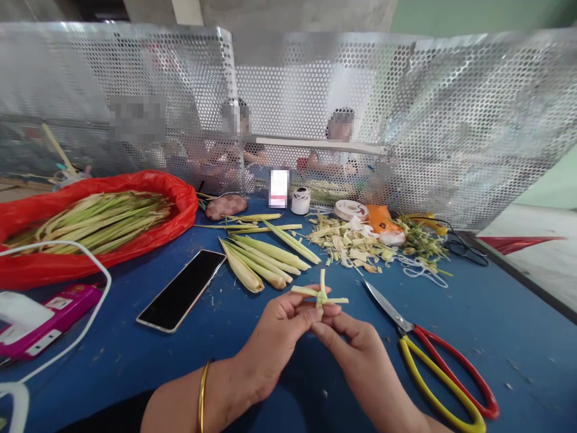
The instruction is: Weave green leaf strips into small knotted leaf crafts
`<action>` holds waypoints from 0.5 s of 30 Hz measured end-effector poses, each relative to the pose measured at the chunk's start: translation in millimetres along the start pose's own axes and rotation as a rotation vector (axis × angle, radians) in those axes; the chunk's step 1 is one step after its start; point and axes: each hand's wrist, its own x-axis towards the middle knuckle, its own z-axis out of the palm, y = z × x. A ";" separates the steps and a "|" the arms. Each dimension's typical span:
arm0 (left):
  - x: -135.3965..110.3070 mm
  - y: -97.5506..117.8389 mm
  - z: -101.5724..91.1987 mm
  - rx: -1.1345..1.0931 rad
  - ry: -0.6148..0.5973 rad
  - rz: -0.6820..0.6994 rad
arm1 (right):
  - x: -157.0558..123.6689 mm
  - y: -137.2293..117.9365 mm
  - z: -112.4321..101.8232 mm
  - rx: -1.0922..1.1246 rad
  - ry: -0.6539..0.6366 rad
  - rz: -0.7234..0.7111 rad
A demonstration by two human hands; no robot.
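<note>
Between my fingertips is a small knot of woven leaf strips (321,297), pale green, with short strip ends sticking out to the left, right and top. My left hand (283,325) pinches it between thumb and fingers. My right hand (347,340) also grips it, from the lower right, thumb close to the left thumb. The knot's lower side is hidden by my fingers. Just beyond my hands lie several pale green leaf sheaths (265,258) fanned on the blue table (252,319). Scissors (408,328) with one red and one yellow handle lie right of my right hand, blades slightly apart.
A red bag (180,186) of long leaves, a magenta power strip (58,319) with white cable and a black-screened phone (183,291) are at left. Leaf scraps (347,237), a tape roll (351,209) and an orange packet (385,224) lie back right. A perforated metal screen (288,96) stands behind; people sit beyond.
</note>
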 end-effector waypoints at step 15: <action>1.7 -2.8 -2.4 -0.016 0.039 0.024 | -5.2 5.3 -5.1 -0.172 -0.104 -0.173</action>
